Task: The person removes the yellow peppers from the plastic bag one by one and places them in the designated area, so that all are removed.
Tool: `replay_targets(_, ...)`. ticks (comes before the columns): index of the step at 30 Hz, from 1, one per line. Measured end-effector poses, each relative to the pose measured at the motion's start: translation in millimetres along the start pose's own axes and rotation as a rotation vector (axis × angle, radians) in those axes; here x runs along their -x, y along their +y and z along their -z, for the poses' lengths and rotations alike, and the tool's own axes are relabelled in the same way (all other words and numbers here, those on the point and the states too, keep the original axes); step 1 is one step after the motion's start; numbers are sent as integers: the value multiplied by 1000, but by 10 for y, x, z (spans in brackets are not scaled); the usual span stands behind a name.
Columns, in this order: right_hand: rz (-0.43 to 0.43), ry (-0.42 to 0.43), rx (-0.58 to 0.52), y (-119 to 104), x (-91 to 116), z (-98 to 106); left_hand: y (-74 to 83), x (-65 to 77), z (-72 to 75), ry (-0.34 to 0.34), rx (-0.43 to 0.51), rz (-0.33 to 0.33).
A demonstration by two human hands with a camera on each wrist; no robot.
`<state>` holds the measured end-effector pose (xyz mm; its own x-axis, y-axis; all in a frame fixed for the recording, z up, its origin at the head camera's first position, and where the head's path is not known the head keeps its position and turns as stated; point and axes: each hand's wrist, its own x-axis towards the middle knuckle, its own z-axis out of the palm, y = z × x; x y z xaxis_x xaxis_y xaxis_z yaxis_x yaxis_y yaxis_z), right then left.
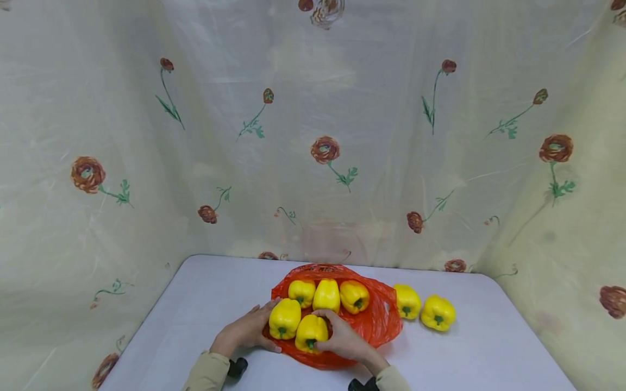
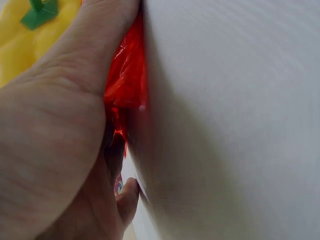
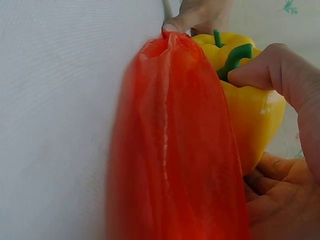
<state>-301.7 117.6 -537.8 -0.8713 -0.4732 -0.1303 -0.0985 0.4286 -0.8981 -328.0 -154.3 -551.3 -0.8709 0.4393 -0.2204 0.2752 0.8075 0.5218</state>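
Note:
A red plastic bag [image 1: 379, 320] lies spread on the table with several yellow bell peppers in it. My right hand [image 1: 339, 336] grips the front yellow bell pepper [image 1: 309, 331], thumb by its green stem [image 3: 239, 56] and fingers round the far side. At the bag's left side, my left hand [image 1: 251, 328] holds the bag's edge, its thumb low at the front and its fingers reaching behind. Another yellow bell pepper [image 1: 285, 317] sits right beside it. Red plastic [image 2: 127, 70] shows under the thumb in the left wrist view.
Two more yellow bell peppers [image 1: 407, 301] [image 1: 438, 313] stand on the white table [image 1: 489, 347] right of the bag. A flower-printed curtain [image 1: 362, 217] hangs behind the table and along both sides.

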Motion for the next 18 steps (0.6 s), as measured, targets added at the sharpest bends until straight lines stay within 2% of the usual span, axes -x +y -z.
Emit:
replay_targets(10, 22, 14, 46, -34, 30, 108, 14, 7, 8, -3, -2, 5)
replay_targets(18, 61, 29, 60, -167, 121, 223, 6, 4, 9, -3, -6, 9)
